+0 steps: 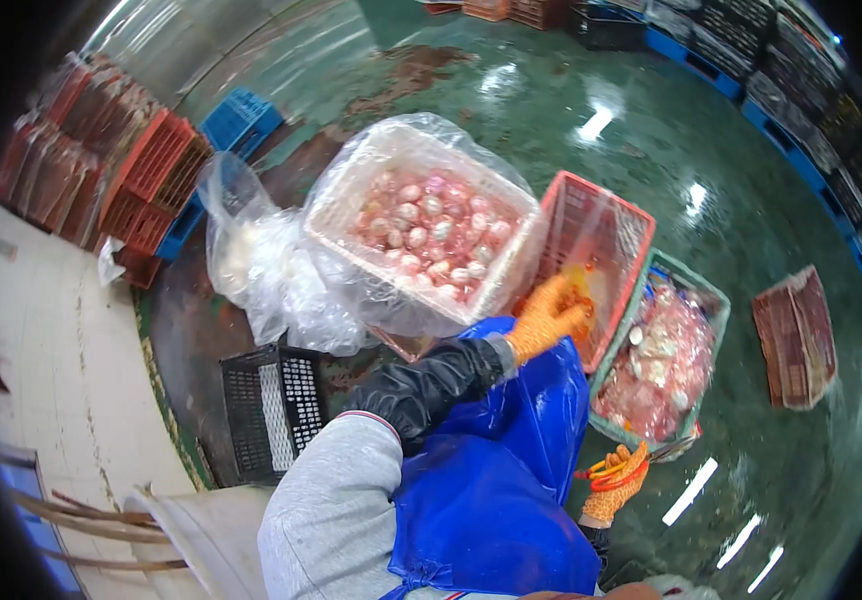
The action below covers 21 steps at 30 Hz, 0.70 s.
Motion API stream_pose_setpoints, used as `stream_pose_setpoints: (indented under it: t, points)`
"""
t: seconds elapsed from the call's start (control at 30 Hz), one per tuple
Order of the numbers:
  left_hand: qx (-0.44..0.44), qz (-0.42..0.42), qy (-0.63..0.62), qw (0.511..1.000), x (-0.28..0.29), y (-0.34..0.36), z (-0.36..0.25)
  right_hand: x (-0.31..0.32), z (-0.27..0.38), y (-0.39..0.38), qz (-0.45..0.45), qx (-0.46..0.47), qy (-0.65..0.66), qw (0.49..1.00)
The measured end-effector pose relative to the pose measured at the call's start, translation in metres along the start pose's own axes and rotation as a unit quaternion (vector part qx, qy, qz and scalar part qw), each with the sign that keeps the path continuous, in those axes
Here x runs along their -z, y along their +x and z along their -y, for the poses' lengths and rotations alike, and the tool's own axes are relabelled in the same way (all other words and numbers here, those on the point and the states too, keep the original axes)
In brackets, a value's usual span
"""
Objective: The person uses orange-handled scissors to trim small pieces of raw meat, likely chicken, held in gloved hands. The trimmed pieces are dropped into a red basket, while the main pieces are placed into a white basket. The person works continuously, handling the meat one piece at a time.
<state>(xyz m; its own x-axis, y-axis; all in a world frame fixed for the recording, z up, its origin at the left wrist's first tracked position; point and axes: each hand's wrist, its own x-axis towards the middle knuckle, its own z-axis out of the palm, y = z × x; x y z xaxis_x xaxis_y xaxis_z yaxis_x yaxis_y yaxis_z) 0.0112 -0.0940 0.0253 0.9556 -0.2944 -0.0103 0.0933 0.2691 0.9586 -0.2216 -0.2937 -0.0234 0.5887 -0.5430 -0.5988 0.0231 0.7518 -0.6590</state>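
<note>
Room lies right of the green crate (pixel 721 312); a red crate (pixel 623 225) seemingly blocks left.

Red crate (pixel 613 225) partly hidden behind left hand (pixel 548 320)

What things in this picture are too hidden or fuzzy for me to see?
All in the head view:
Whether the left hand grips anything: its fingertips blur into the orange patch in the red crate.
The tips of the orange-handled tool in the right hand: too small and blurred.
The far ends of the dark crate stacks, upper right: cut off by the dark round edge.
</note>
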Motion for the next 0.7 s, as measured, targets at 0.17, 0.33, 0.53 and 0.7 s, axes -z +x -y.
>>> stream_pose_setpoints:
  t: [0.17, 0.33, 0.53, 0.7]
  points:
    - [-0.057, -0.358, 0.344, 0.866, 0.142, 0.046, -0.002, -0.031, -0.011, 0.016, 0.046, -0.059, 0.023, 0.997]
    - [0.046, -0.236, 0.604, 0.760, 0.202, 0.093, 0.030, -0.021, -0.016, 0.037, 0.173, -0.128, 0.135, 0.967]
    - [0.096, -0.158, 0.684, 0.706, 0.227, 0.119, 0.076, -0.048, -0.014, 0.013, 0.023, -0.041, -0.063, 0.997]
    - [0.028, -0.276, -0.037, 0.960, 0.229, 0.060, 0.038, -0.050, -0.017, 0.020, 0.037, -0.109, 0.020, 0.993]
